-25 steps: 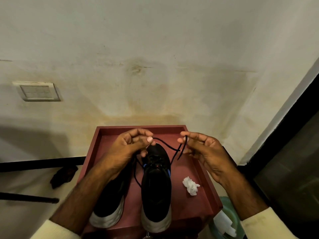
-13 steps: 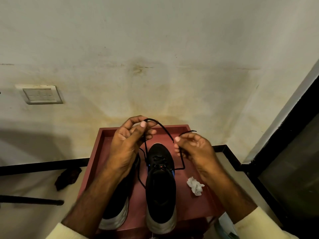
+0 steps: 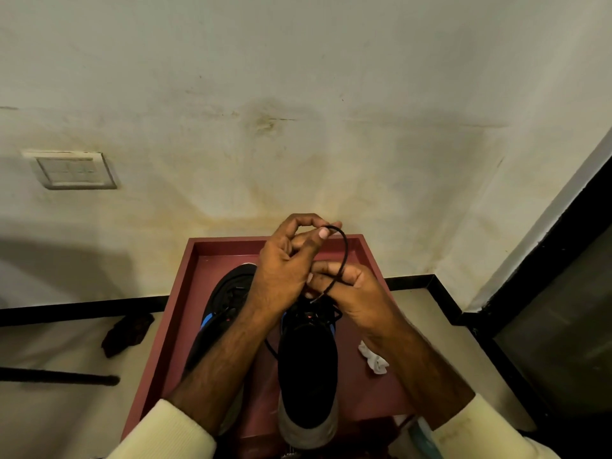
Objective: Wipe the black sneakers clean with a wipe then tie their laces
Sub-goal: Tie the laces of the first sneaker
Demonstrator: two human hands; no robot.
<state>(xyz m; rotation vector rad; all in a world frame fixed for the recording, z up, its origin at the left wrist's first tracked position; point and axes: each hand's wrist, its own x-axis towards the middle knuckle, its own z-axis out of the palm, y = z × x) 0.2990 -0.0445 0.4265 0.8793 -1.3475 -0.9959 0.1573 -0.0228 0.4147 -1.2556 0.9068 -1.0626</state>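
Centre sneaker [image 3: 308, 369] is stood on red counter [image 3: 198, 260]. Its long axis is run near-to-far: laced end toward wall, pale sole end toward person. Toe vs heel can't be told. 2nd sneaker [image 3: 228, 293] is set just beside it on the L, approx parallel, partly hidden by L forearm. Black lace [image 3: 345, 250] is pinched as a loop by L hand [image 3: 284, 276], thumb & forefinger. R hand [image 3: 351, 293] fingers are curled round the strand. Hands are touching, over laced end. Crumpled white wipe [image 3: 374, 359] is seen on counter, R of centre sneaker.
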